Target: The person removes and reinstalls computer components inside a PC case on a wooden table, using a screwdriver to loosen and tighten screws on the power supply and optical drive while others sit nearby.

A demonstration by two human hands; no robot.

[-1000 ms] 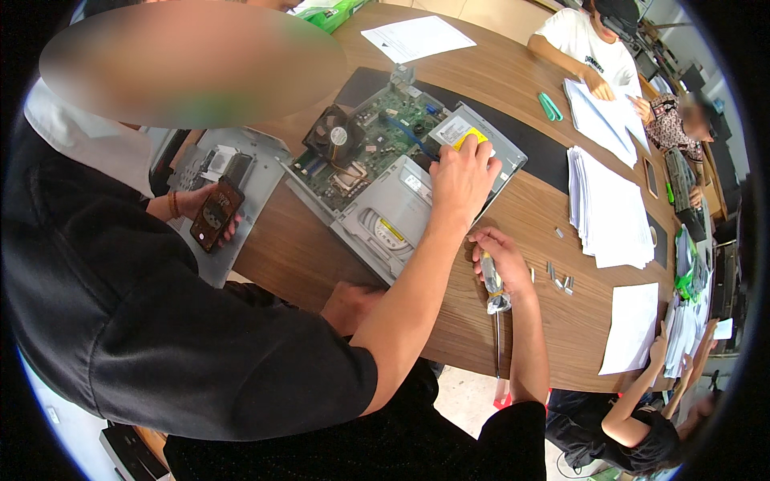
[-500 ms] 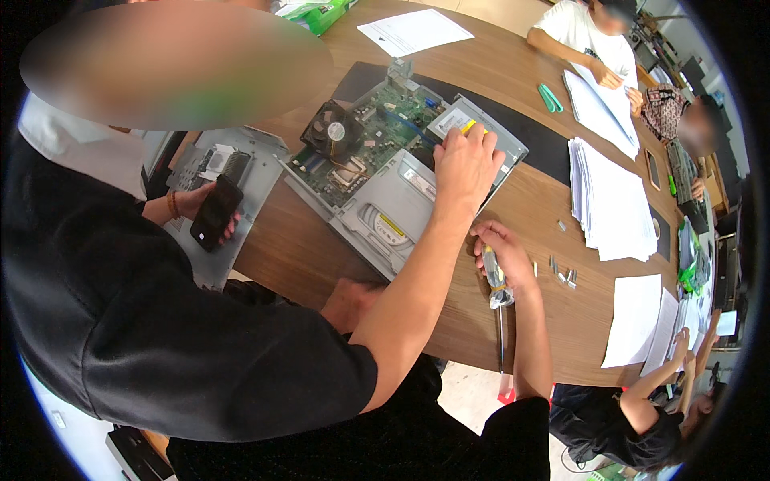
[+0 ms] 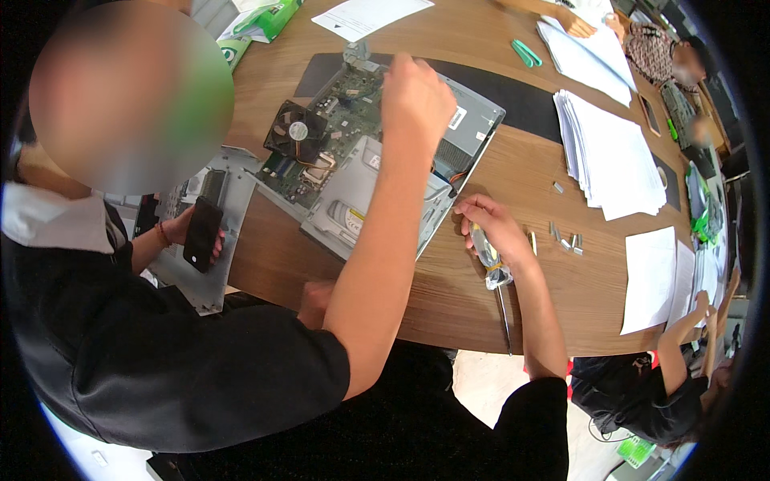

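My right hand (image 3: 501,228) is closed round the handle of a screwdriver (image 3: 495,276), whose thin shaft points back toward me over the table edge. Beside it lies an opened desktop computer case (image 3: 293,207) with a green motherboard (image 3: 345,128), a black fan (image 3: 293,132) and a grey metal drive cage (image 3: 361,172). My left hand (image 3: 314,298) rests low at the table's near edge, mostly hidden behind a co-worker's arm; its fingers do not show. That co-worker's right hand (image 3: 417,100) hovers over the far side of the case, its fingertips hidden; the other hand holds a black phone (image 3: 203,232).
A detached metal panel (image 3: 212,276) lies left of the case. Several small metal cylinders (image 3: 565,240), paper stacks (image 3: 605,160) and loose sheets (image 3: 650,280) lie to the right. Under the case's far side is a black mat (image 3: 521,116). Other people sit round the table.
The co-worker's right hand has left the labelled part at the case's right and moved left, over the board's far side. My right hand still holds the screwdriver. The whole view has shifted slightly.
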